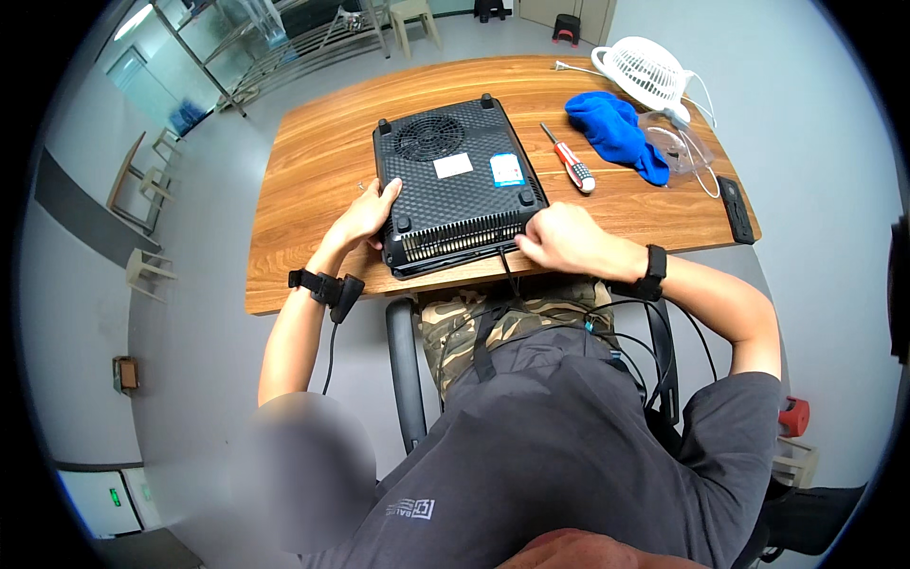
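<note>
A black induction cooker (pixel 453 204) lies upside down near the table's front edge. Its underside shows a round fan grille, rubber feet, a white label and a blue-and-white one. My left hand (pixel 365 216) grips its left side, thumb on top and fingers partly hidden below the edge. At the near right corner, my right hand (pixel 566 237) is closed against the cooker's edge; its fingertips are mostly hidden. A black cord (pixel 508 270) hangs from the near side toward my lap. To the cooker's right lies a red-and-black-handled screwdriver (pixel 571 163), its shaft pointing away.
On the wooden table (pixel 318 152), a blue cloth (pixel 614 133), a white fan (pixel 645 74) with its cord, a clear plastic piece (pixel 684 142) and a black bar-shaped object (pixel 735 211) lie at the right. Small metal bits sit beside my left hand. Chair armrests flank my lap.
</note>
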### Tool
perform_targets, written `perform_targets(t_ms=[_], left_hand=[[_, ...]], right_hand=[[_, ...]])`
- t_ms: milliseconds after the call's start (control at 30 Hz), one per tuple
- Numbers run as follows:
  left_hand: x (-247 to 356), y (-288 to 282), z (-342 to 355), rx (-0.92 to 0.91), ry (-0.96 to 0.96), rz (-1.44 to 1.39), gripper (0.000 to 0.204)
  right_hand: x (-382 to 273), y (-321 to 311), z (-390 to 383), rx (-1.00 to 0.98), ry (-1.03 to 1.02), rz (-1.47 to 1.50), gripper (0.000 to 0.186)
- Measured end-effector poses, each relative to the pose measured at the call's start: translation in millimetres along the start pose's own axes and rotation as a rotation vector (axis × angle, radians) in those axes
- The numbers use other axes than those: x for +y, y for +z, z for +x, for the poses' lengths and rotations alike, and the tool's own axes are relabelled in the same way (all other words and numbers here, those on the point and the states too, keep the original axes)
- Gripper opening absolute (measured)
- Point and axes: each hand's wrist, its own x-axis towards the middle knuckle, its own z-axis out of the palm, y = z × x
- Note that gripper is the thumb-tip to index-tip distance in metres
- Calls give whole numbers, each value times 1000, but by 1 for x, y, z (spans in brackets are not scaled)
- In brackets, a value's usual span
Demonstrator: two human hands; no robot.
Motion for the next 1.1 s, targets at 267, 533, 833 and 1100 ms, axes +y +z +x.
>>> perform_targets(t_ms=[267,533,833,1100], left_hand=[[2,-2,-2,3,11,-21,68],[0,-4,0,-25,31,-33,74],[-1,-1,0,-40,40,-83,75],[1,0,-3,-43,49,-126,66]], right_hand=[[-22,24,-2,-32,-94,-153,45],[-2,36,-3,-47,-21,9,33],[18,25,-17,-41,58,32,29],[26,9,-20,-103,57,25,27]])
